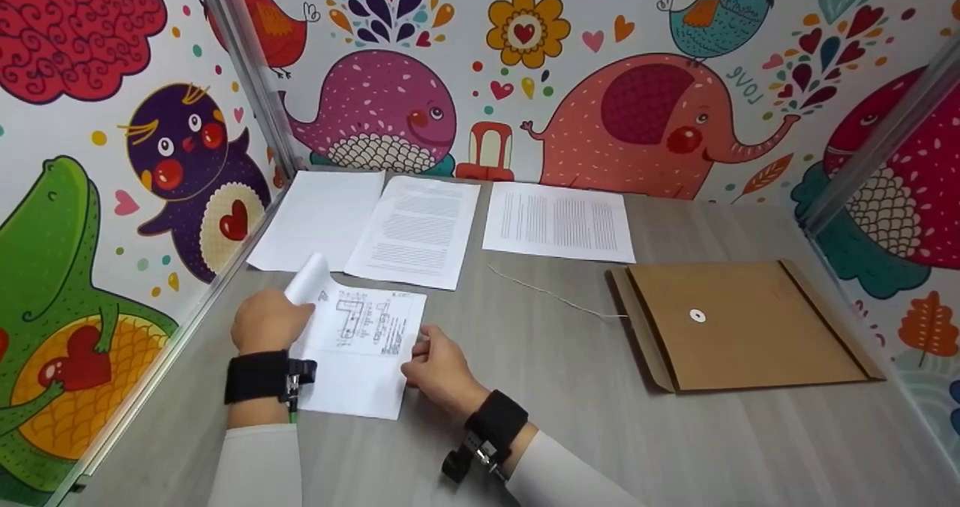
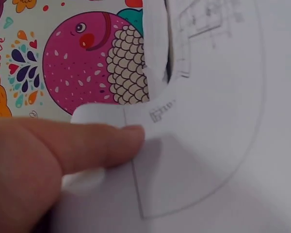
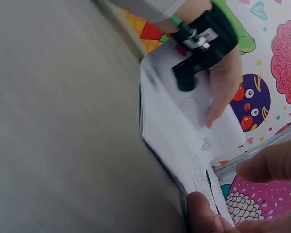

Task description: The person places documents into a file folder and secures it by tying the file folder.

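A sheet with a technical drawing (image 1: 358, 387) lies near the front left of the table, its left side curling up. My left hand (image 1: 268, 321) pinches that raised side, the thumb (image 2: 123, 143) flat on the printed face and the other fingers hidden behind the paper. At the sheet's right edge is my right hand (image 1: 444, 372). In the right wrist view one fingertip (image 3: 200, 204) touches the edge of the paper, while another digit (image 3: 262, 167) stands apart from it with a gap between.
Behind lie a blank-looking sheet (image 1: 326, 218), a page of text (image 1: 416, 229) and another printed page (image 1: 559, 222). A brown document envelope (image 1: 757, 334) with a white button rests at the right, its string (image 1: 547, 291) trailing leftward. Patterned walls (image 1: 480, 64) enclose the table (image 1: 570, 432).
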A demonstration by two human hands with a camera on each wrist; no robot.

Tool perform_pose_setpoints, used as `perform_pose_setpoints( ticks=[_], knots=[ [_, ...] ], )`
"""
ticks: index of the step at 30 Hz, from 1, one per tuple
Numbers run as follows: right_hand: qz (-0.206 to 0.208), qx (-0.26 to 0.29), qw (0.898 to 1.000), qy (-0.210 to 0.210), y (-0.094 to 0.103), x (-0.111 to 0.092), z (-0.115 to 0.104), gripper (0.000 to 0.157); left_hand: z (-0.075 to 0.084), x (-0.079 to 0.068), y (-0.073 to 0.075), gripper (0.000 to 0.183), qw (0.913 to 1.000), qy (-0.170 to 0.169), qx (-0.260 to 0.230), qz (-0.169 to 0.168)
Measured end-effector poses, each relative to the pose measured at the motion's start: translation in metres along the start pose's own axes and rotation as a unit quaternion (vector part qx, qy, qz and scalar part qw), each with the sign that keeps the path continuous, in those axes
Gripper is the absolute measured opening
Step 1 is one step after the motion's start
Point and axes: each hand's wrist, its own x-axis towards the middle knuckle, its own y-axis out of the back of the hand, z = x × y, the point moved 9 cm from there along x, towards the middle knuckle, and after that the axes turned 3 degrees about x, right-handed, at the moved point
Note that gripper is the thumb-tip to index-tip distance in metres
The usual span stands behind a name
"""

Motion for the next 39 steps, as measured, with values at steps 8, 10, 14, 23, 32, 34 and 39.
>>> perform_pose_setpoints(
  ticks=[8,10,14,23,32,34,39],
  knots=[
    [0.020,-0.112,0.993,0.024,0.016,0.001,-0.007,0.079,0.057,-0.034,0.021,0.043,0.9920,-0.112,-0.052,0.026],
    [0.045,-0.116,0.992,0.027,0.027,0.003,-0.009,0.077,0.074,-0.044,0.030,0.040,0.9863,-0.142,-0.069,0.047],
    [0.136,-0.096,0.983,0.072,0.062,0.007,-0.022,0.056,0.108,-0.067,0.048,0.040,0.9743,-0.181,-0.100,0.088],
    [0.295,0.036,0.949,0.105,0.177,0.002,-0.046,0.037,0.171,-0.095,0.063,0.038,0.9430,-0.221,-0.218,0.120],
    [0.259,0.137,0.955,0.034,0.252,0.008,-0.018,0.033,0.232,-0.050,-0.021,0.043,0.8958,-0.148,-0.418,0.031],
    [0.284,0.066,0.956,0.040,0.263,0.003,-0.019,0.033,0.237,-0.047,-0.042,0.042,0.8800,-0.130,-0.457,0.001],
    [0.317,-0.049,0.947,0.018,0.279,-0.001,-0.017,0.042,0.249,-0.049,-0.072,0.039,0.8486,-0.124,-0.513,-0.032]
  ],
)
